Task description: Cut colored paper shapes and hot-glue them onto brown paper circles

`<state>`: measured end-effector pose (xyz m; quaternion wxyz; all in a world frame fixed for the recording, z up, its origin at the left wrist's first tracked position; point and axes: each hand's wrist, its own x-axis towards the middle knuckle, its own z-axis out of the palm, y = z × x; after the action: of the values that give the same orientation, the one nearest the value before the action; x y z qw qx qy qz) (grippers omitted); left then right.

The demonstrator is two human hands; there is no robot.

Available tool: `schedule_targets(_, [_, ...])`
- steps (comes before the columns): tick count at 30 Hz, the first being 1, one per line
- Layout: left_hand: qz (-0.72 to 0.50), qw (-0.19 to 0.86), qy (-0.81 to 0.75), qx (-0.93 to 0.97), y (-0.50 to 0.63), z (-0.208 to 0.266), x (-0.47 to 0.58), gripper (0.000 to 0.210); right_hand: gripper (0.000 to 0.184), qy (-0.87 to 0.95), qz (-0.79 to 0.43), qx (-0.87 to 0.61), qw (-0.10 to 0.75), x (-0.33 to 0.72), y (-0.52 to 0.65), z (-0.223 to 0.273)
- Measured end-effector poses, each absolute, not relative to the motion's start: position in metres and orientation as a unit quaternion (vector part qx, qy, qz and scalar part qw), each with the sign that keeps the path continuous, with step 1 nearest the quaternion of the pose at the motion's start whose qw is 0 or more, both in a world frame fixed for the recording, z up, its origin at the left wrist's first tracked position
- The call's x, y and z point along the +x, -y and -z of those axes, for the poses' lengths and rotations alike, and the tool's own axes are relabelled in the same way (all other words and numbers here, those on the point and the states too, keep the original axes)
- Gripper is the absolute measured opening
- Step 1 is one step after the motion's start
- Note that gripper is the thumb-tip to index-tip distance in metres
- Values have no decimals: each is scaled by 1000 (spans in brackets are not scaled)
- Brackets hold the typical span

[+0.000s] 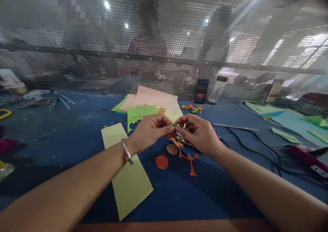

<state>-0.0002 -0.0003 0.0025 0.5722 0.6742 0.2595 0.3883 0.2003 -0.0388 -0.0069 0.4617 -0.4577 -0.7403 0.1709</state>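
My left hand (151,128) and my right hand (198,131) meet above the middle of the blue table. Pinched between the fingertips of both is a small green piece of paper (174,124), mostly covered by my fingers. Below them lie an orange paper circle (162,162), a round wooden disc (172,149) and an orange paper offcut (191,163). A long pale green paper strip (132,187) lies under my left forearm. Just behind my left hand is a bright green sheet (139,113) with rounded cut-outs.
Pink sheets (156,97) lie at the back, with small orange and green scraps (194,108) beside them. A clear jar (217,90) stands by the perforated metal screen (174,44). At right are black cables (258,150), a magenta tool (306,160) and coloured sheets (292,121).
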Motion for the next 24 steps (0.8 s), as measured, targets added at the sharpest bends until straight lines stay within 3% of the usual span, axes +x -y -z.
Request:
schedule_targets(13, [-377,568,-259,685,-1,-2,0,20,15,732,-226,-450,459,199,42,5])
schedule_targets(24, [-322,565,-296,700,1,-1,1,30,15,721,-278,-448,451,199,42,3])
